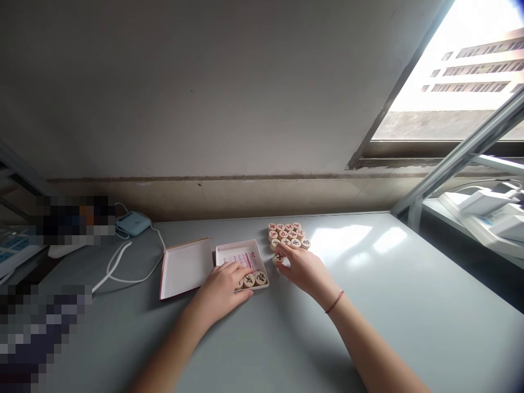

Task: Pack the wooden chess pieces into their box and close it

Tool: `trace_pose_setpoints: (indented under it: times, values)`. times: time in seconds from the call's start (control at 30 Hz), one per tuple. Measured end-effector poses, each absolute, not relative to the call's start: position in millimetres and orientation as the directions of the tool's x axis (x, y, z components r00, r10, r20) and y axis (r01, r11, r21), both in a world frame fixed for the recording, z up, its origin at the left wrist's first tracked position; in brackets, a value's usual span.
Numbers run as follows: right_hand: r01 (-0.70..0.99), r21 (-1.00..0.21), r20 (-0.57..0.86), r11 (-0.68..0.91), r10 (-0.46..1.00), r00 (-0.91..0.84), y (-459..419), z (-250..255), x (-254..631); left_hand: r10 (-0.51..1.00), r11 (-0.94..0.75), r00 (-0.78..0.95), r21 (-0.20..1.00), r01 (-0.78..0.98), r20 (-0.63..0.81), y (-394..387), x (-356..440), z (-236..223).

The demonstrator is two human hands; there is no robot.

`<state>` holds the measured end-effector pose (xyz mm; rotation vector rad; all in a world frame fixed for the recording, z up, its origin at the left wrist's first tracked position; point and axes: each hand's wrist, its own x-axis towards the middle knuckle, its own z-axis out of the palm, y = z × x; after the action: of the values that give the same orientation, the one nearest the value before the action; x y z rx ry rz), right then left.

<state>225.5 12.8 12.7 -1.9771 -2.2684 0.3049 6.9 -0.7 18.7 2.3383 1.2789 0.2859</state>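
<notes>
A small white box (pixel 262 256) lies on the grey table, with a few round wooden Chinese chess pieces (pixel 254 280) along its near edge. My left hand (pixel 223 286) rests on the box's near left corner, fingers curled over pieces there. Right of the box sits a cluster of several wooden chess pieces (pixel 289 233). My right hand (pixel 301 265) reaches to that cluster's near side, fingertips pinched on one piece (pixel 279 256) between cluster and box.
The box's lid (pixel 185 267) lies open-side up left of the box. A light blue device (pixel 133 222) with a white cable (pixel 123 262) sits at back left. A wall runs behind the table (pixel 388 305); a window and a metal rail stand at right.
</notes>
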Motion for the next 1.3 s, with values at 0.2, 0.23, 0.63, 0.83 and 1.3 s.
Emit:
trace_pose_setpoints:
  times: [0.2,0.23,0.63,0.83,1.3]
  values:
    - [0.971,-0.219,-0.057,0.093,0.993,-0.108,14.7,8.8,225.6,0.84,-0.45,0.54,0.489,0.747,-0.052,-1.2,7.3,20.1]
    - [0.973,-0.213,-0.053,0.085,0.994,-0.099,15.1,7.7,225.5,0.839,-0.453,0.542,0.49,0.744,-0.048,-1.0,7.4,20.3]
    - [0.978,-0.192,-0.013,0.085,0.996,-0.089,17.6,1.8,224.7,0.841,-0.434,0.537,0.515,0.739,-0.062,-0.1,5.6,21.3]
    - [0.978,-0.192,-0.006,0.086,0.996,-0.089,17.4,2.9,224.9,0.836,-0.443,0.545,0.516,0.734,-0.058,0.0,4.9,19.0]
    - [0.83,-0.514,0.013,0.214,0.97,-0.242,3.5,6.9,199.8,0.885,-0.405,0.462,0.389,0.827,-0.061,-1.1,-1.3,22.4]
